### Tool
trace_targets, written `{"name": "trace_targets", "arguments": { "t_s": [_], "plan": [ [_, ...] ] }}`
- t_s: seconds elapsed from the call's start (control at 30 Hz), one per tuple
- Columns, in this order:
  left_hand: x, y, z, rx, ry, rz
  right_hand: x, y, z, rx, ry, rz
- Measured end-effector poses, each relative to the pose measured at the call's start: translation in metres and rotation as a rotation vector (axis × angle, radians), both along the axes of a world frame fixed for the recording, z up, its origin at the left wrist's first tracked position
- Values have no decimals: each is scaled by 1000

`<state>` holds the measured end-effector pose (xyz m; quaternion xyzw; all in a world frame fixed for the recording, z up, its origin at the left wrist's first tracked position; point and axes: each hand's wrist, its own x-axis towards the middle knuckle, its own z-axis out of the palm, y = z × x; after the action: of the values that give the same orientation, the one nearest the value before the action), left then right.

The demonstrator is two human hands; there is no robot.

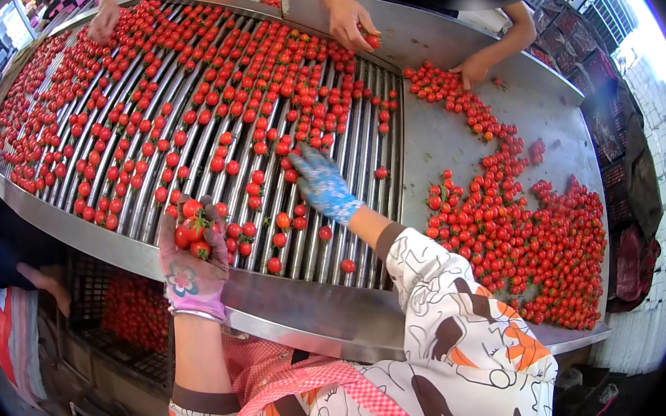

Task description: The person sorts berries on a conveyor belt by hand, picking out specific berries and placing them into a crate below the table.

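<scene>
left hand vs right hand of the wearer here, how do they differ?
The left hand wears a pink glove; the right hand a blue speckled one. The left hand cups several cherry tomatoes, palm up; the right hand reaches out over the metal rollers, holding nothing visible. Both are gloved.

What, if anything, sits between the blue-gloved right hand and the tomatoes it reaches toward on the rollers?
Nothing visible does. The right hand stretches over the metal rollers, its fingertips right at loose cherry tomatoes, with only open air between. The left hand is off to the side, cupping a cluster of tomatoes.
</scene>
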<state>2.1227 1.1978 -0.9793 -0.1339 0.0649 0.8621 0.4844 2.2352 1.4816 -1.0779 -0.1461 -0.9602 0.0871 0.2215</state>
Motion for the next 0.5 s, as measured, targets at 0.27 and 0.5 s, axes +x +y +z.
{"name": "trace_targets", "arguments": {
  "t_s": [0.27, 0.5],
  "plan": [
    [7, 6, -2, 29, 32, -7, 16, 72, 12, 2, 168, -358],
    [19, 13, -1, 2, 91, 27, -111, 80, 42, 69, -19, -293]
  ]
}}
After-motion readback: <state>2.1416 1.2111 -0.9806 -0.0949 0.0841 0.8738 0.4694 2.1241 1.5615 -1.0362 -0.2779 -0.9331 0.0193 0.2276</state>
